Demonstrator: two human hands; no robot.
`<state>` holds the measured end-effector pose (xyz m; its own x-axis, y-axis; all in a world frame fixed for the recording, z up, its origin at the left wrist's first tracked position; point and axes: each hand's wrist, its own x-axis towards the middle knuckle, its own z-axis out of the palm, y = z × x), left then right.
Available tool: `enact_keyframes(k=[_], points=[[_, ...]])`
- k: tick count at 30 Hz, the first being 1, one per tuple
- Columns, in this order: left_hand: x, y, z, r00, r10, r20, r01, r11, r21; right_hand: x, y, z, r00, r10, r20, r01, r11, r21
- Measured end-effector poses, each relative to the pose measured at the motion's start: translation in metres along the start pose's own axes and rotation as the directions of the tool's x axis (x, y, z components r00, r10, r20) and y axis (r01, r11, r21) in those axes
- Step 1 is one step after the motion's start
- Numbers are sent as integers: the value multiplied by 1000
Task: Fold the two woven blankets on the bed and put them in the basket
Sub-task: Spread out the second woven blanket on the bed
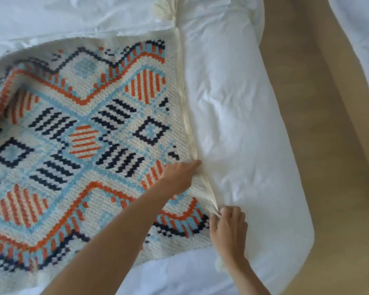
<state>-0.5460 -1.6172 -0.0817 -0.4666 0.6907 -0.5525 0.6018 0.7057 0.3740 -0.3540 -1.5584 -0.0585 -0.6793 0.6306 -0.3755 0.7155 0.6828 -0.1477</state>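
Note:
One woven blanket (90, 128), cream with orange, light blue and navy geometric patterns, lies spread over the white bed. Its cream right edge runs from a tassel (168, 9) at the top down to my hands. My left hand (179, 177) reaches across the blanket and grips that right edge. My right hand (228, 228) pinches the same edge lower down, near the blanket's lower right corner, lifting it slightly. The blanket's far left side is bunched up. A second blanket and the basket are not in view.
White bedding (239, 124) covers the bed, whose right edge curves down toward a light wooden floor (328, 167). More white fabric (362, 28) shows at the top right. A small cream tassel (218, 266) peeks out below my right wrist.

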Motion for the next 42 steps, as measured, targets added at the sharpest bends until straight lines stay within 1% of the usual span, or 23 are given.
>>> enact_keyframes(k=[2,4,6,8,10,11,13,15,19,23,25,27,30,33,37,42], points=[[-1,6,2,998,-63,-5,63,998,-11,-9,7,3,999,10,31,-12,998,55],[-3,18,5,993,-107,-51,103,992,-77,-18,15,5,997,42,68,-51,990,129],[-6,38,12,988,-112,-103,94,981,-167,-27,27,4,995,73,67,-82,985,150],[-13,54,19,991,-85,-103,59,970,-234,-34,36,3,994,87,66,-95,989,116],[-22,60,24,996,-36,-87,11,965,-264,-35,39,2,997,39,64,-42,997,58],[-26,59,26,995,-33,-91,7,962,-274,-34,38,2,999,12,49,-13,1000,21],[-37,51,25,991,-80,-105,44,950,-310,-30,29,-1,999,-46,-15,46,999,-25],[-53,35,24,981,-147,-127,97,937,-337,-27,14,-5,992,-121,-44,119,992,-39],[-100,-18,19,953,-284,-108,229,904,-361,-31,-37,-10,965,-262,6,262,965,-21],[-155,-79,23,916,-398,-54,350,856,-380,-42,-96,-5,915,-396,75,397,918,1],[-181,-114,23,899,-438,-19,396,830,-392,-46,-129,4,873,-466,142,470,883,10],[-205,-149,21,884,-467,28,441,812,-382,-49,-163,16,833,-522,181,522,851,51],[-241,-202,19,875,-480,62,468,804,-367,-58,-220,31,804,-555,212,554,830,69],[-278,-262,16,873,-484,63,469,796,-383,-72,-279,47,788,-570,231,575,817,55],[-325,-352,0,876,-482,3,438,793,-424,-91,-365,70,819,-524,231,532,846,32],[-367,-465,-27,845,-525,-99,426,774,-469,-100,-475,90,840,-517,162,519,854,34]])
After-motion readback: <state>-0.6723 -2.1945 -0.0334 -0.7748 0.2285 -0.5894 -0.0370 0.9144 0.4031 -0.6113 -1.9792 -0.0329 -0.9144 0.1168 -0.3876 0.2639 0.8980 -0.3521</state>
